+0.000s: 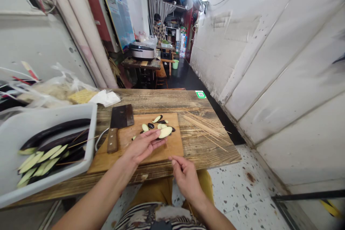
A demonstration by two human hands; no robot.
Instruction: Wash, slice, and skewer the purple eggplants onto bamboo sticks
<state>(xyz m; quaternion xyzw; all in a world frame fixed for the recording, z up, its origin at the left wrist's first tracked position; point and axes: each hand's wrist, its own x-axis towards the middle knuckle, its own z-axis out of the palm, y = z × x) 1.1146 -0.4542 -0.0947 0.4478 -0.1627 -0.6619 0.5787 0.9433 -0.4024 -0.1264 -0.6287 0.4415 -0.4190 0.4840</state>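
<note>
My left hand [144, 145] is closed on a pale oval eggplant slice [165, 132], held above the wooden cutting board [129, 155]. My right hand [184, 172], closer to my body at the table's front edge, pinches a thin bamboo skewer [167, 144]. Its far end points up at the slice; whether it has pierced the slice I cannot tell. Several more eggplant slices [145, 127] lie on the board beyond my left hand. A cleaver [122, 116] with a wooden handle rests along the board's left side.
Loose bamboo skewers [206, 124] lie to the right on the table. At left, a white plastic tub [93, 125] holds whole eggplants [56, 131] and skewered slices [43, 160]. Plastic bags [61, 86] sit behind it. A person [159, 30] stands at a far table.
</note>
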